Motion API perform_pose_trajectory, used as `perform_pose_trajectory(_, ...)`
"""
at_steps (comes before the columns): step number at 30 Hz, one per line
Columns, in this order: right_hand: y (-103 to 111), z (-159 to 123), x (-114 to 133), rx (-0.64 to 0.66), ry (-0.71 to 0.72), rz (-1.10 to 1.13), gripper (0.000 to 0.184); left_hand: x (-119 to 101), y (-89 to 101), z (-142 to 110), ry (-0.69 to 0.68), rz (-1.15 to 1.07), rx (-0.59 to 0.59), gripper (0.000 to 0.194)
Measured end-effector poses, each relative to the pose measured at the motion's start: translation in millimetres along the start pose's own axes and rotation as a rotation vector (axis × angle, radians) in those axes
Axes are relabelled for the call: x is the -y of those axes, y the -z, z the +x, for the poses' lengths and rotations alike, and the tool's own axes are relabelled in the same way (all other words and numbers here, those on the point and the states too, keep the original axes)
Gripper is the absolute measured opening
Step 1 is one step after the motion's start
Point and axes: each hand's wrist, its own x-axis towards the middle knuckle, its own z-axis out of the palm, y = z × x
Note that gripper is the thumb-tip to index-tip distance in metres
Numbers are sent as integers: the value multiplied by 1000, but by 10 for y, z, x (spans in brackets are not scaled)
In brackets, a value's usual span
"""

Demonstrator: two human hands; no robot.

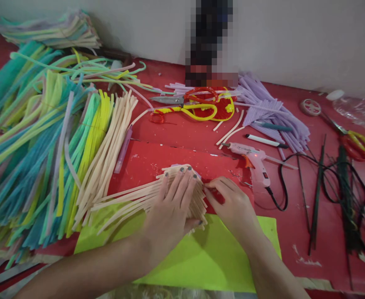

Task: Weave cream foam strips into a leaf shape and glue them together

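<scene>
A flat piece of cream pipe cleaners (198, 203), laid side by side and crossing, rests partly on a red sheet and partly on a yellow-green sheet (238, 257). Long loose ends fan out from it to the left. My left hand (173, 197) lies flat over the piece with fingers stretched out, hiding most of it. At its right edge, my right hand (226, 197) pinches the border between thumb and fingers; the exact strand is hidden. A bit of purple shows behind the top edge of the piece.
Bundles of coloured pipe cleaners (45, 158) crowd the left. Scissors (182, 104) lie behind, beside purple pipe cleaners (263, 108). To the right are a pink glue gun (252, 160) with its black cord, a marker (265, 141), more scissors (353, 141), dark stems (317, 199) and a plastic bottle (361, 110).
</scene>
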Motion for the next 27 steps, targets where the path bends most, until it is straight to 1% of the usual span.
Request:
perform_pose_trajectory(4, 7, 0, 14, 15, -15, 17, 13, 5, -31, 27, 59, 7, 34, 87)
perform_pose_trajectory(8, 12, 0, 21, 10, -1, 23, 14, 18, -37, 59, 80, 0, 71, 91)
perform_pose_trajectory(14, 14, 0, 25, 13, -4, 12, 12, 12, -24, 74, 86, 24, 93, 86)
perform_pose_trajectory(22, 2, -4, 32, 4, -1, 20, 14, 10, -12, 80, 93, 35, 82, 79)
perform_pose_trajectory(27, 13, 3, 34, 10, 2, 37, 13, 14, 11, 87, 89, 41, 89, 78)
